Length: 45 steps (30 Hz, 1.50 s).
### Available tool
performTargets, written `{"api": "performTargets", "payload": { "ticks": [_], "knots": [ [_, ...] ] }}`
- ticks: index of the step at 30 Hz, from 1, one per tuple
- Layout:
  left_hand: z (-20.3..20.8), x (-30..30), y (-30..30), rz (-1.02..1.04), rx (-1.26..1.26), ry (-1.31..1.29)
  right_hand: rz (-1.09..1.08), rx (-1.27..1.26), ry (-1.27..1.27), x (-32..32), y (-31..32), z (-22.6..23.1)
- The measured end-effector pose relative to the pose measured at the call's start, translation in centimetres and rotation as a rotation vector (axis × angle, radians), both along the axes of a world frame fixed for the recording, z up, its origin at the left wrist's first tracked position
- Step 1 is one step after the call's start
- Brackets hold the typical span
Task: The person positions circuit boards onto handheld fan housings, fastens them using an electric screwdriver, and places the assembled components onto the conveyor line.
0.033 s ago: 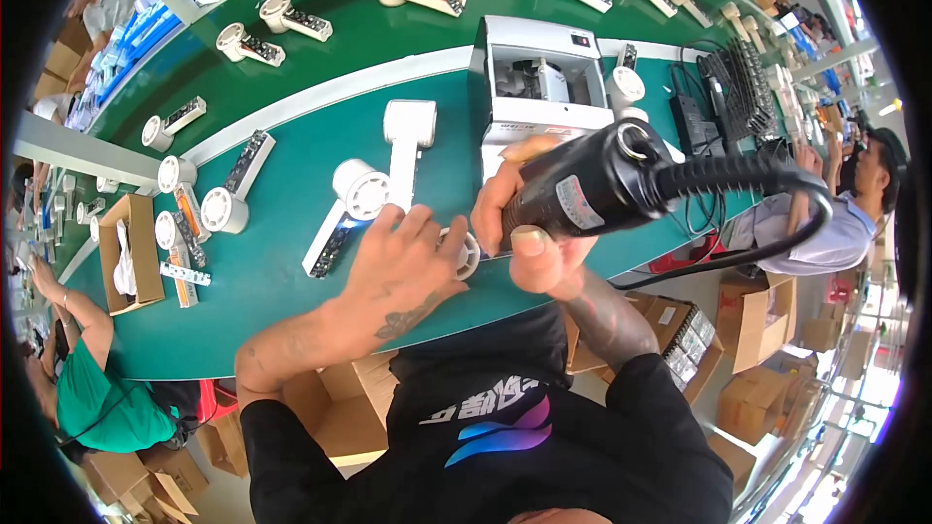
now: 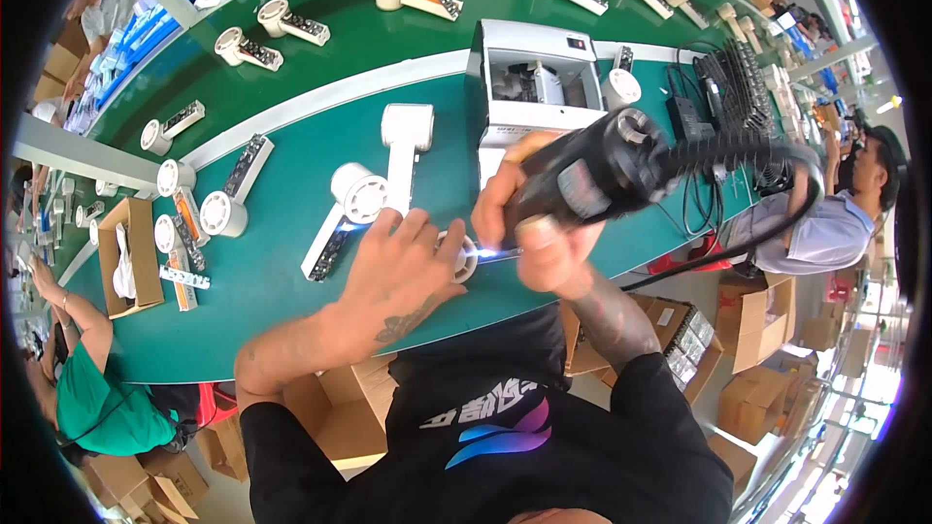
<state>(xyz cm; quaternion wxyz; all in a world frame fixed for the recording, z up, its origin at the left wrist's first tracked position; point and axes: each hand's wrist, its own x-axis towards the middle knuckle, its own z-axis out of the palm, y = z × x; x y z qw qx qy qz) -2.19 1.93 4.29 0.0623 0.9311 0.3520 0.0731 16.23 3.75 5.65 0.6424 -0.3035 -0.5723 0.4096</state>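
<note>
My right hand (image 2: 544,257) is wrapped round a thick black electric screwdriver (image 2: 587,180), whose ribbed cable bends away to the right. A bright light shines below the tool, beside a white handheld fan (image 2: 468,258) lying at the table's near side. My left hand (image 2: 398,267) rests on this fan with fingers curled over its round head, hiding much of it. Just beyond the left hand lies another fan (image 2: 361,192) with its handle opened and circuit board showing. Next to that is a white fan (image 2: 408,126) with a plain handle. The screwdriver's tip is hidden.
A white-grey machine (image 2: 544,82) stands behind the screwdriver. Several opened fans lie at the left near a cardboard box (image 2: 133,257), and more sit on the green conveyor belt (image 2: 340,29). Black adapters and cables (image 2: 689,121) are at the right. Co-workers sit on both sides.
The screwdriver and my right hand have shifted slightly, the tool's rear end dipping a little. A bright light now shows beside the fan's round head. My left hand stays put.
</note>
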Motion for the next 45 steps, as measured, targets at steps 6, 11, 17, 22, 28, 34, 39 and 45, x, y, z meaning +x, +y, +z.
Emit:
{"api": "performTargets", "payload": {
  "ticks": [6,11,17,22,28,34,39,45],
  "knots": [
    [-0.1,0.3,-0.4,0.020,0.100,-0.008,-0.125,0.096,0.272,4.6,1.2,5.6],
    [0.0,-0.1,-0.1,0.008,0.070,-0.002,-0.238,0.153,-0.119,3.0,3.7,4.1],
    [-0.2,-0.5,-0.1,0.008,0.050,-0.049,-0.145,0.046,0.020,2.5,1.9,3.2],
    [-0.2,-0.3,-0.1,0.003,0.033,-0.049,-0.065,-0.093,0.109,0.2,-0.6,2.8],
    [-0.2,-0.4,-0.2,0.005,0.020,-0.038,-0.011,-0.115,0.038,-0.7,-0.8,1.7],
    [-0.1,-0.3,-0.2,-0.015,0.035,0.003,0.013,-0.046,0.052,-0.6,-1.5,0.4],
    [-0.4,-0.2,-0.6,0.015,0.044,0.005,0.065,-0.079,0.112,-1.0,-3.0,-0.3],
    [-2.1,1.4,-1.3,0.127,0.252,0.067,0.208,0.089,0.007,-0.4,-3.8,-1.2]
  ]
}}
